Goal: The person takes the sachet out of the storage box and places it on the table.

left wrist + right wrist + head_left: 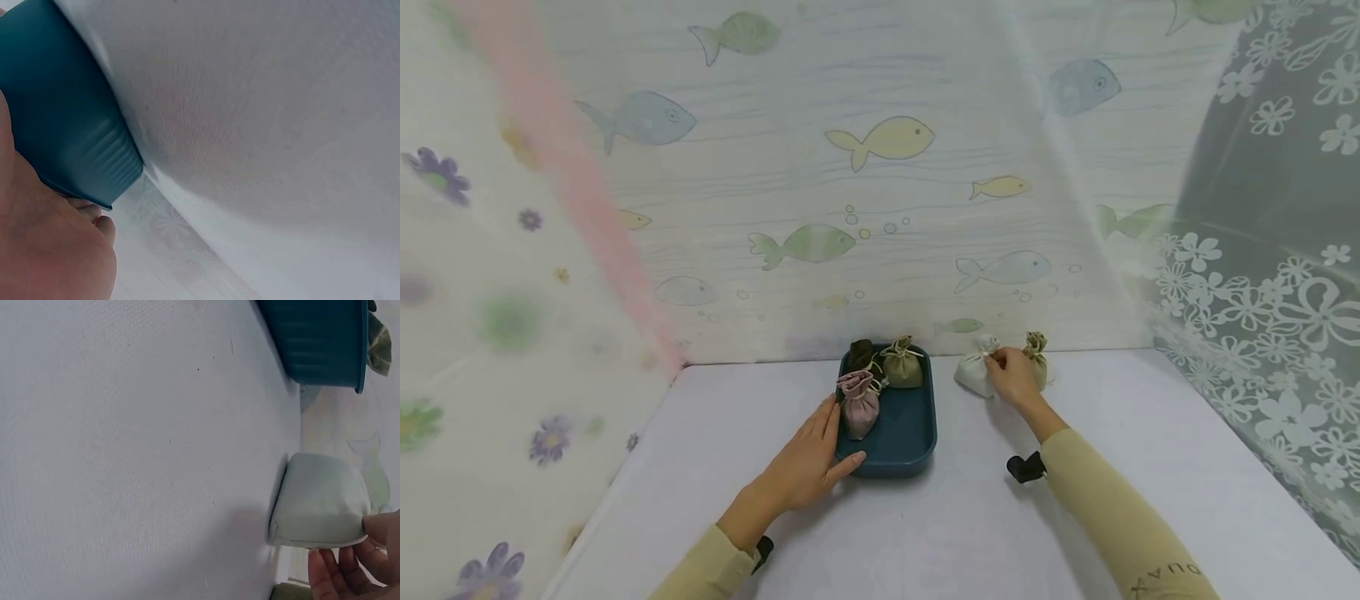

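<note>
My right hand [1013,375] pinches a white drawstring pouch [973,375] near its tied neck. In the right wrist view the pouch [322,497] looks slightly tilted, its base close to the table; whether it touches cannot be told. Partly hidden behind that hand is an olive-tan pouch [1037,350]. My left hand [801,458] rests against the left side of a dark blue tray [904,468], fingers extended along the rim and thumb at the front corner. Inside the tray are a pink pouch [860,410], an olive-green pouch [902,367] and a dark brown pouch [861,353].
A white cloth covers the table [925,542]. Behind it hangs a pale curtain [880,200] printed with fish, close to the tray's far end. Flowered sheer curtains stand at the left [497,333] and right [1285,333]. Black wrist straps or mounts [1026,467] show under the sleeves.
</note>
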`<state>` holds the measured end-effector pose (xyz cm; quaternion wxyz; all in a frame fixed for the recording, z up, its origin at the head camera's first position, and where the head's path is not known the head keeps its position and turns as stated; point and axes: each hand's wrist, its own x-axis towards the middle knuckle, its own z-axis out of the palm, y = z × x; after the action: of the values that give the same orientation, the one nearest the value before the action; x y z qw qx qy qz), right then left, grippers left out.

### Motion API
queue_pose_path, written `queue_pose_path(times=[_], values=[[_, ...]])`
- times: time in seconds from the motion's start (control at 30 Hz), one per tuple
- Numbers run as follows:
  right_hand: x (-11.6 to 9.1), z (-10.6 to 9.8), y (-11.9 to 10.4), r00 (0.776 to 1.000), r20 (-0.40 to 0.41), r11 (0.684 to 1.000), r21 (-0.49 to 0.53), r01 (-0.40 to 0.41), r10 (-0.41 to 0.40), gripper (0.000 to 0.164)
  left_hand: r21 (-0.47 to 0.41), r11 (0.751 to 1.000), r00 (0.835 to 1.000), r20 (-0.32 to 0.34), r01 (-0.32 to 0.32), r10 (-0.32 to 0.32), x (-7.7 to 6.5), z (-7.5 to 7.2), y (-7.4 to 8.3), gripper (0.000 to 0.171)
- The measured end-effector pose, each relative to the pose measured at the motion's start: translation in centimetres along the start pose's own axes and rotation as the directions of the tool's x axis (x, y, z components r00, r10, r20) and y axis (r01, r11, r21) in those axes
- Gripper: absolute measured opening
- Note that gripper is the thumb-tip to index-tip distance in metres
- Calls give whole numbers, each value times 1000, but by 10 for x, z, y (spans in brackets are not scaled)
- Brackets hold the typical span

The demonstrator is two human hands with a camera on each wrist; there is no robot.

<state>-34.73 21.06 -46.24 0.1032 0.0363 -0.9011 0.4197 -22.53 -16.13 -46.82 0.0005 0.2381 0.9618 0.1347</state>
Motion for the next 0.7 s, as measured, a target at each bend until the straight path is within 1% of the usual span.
queue_pose_path(times=[0.1,0.33,0.43,0.57,0.7], values=[[0,-2,-2,1000,1,1000,12,-21,21,29,5,1000,1000,0,2,-2,1,-1,1,98],[-5,-7,-4,999,-44,999,-50,-12,10,32,5,1000,1000,8,7,-7,0,-2,1,100],[-9,-10,-3,999,-46,999,-53,-11,9,33,6,1000,1000,9,6,-6,-1,-2,1,100],[-16,-17,-3,999,-40,999,-34,25,-26,32,6,1000,1000,7,5,-5,-1,-2,1,100],[-23,-22,-2,995,-49,995,-47,85,-87,30,-1,1000,1000,5,4,-4,0,-3,1,100]])
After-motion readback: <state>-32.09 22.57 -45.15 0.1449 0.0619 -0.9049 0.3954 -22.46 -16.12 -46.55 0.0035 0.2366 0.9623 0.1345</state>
